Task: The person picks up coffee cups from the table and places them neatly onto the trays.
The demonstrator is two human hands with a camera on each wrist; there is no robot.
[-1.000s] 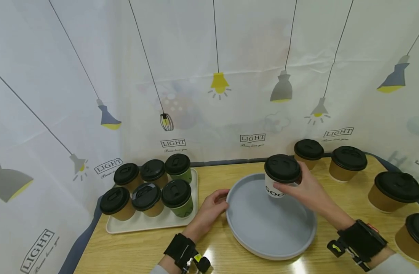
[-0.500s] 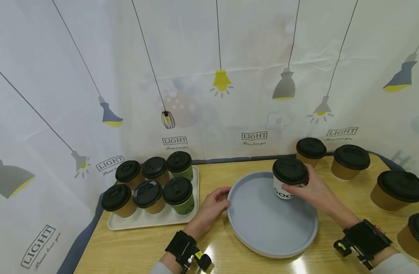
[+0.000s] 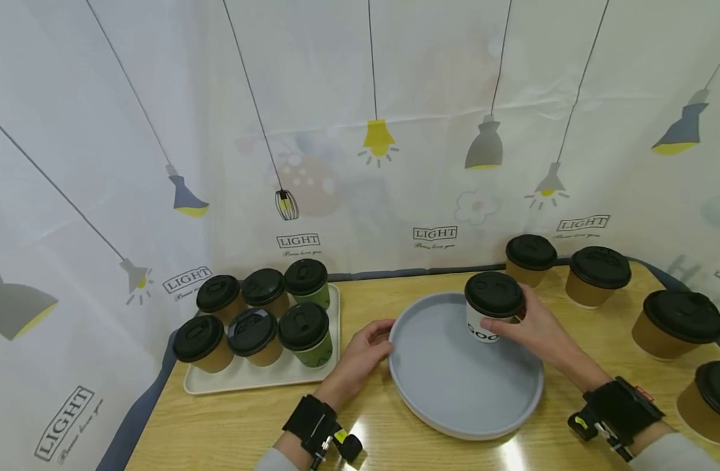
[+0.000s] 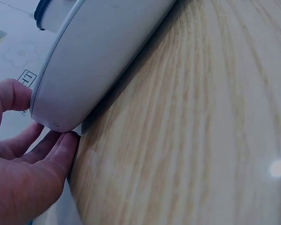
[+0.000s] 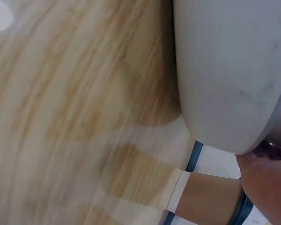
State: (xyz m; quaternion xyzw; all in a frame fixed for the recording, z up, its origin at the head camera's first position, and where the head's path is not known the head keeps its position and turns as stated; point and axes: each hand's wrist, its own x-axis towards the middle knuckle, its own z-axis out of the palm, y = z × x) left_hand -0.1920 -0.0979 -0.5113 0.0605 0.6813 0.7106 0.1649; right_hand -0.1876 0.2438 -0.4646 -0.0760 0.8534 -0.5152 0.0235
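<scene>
My right hand (image 3: 533,327) holds a white paper cup (image 3: 480,325) with a black lid and dark lettering, thumb across its front. The cup is upright and overlaps the far right part of a round grey tray (image 3: 454,386) in the head view. My left hand (image 3: 360,356) holds the tray's left edge. In the left wrist view, one digit of the left hand (image 4: 25,173) lies at the rim and other fingers reach under the pale outer wall of the tray (image 4: 98,56). The right wrist view shows the right hand (image 5: 267,187) partly behind the tray's wall (image 5: 229,70).
Left on the wooden table (image 3: 218,432), a cream rectangular tray (image 3: 260,386) bears several lidded cups, brown ones and green ones (image 3: 313,350). Several brown lidded cups (image 3: 669,337) stand along the right side. A lamp-printed cloth (image 3: 360,196) hangs behind.
The white cup in my right hand has shifted slightly right and down over the round tray. My left hand stays at the tray's edge. The head view has moved a little.
</scene>
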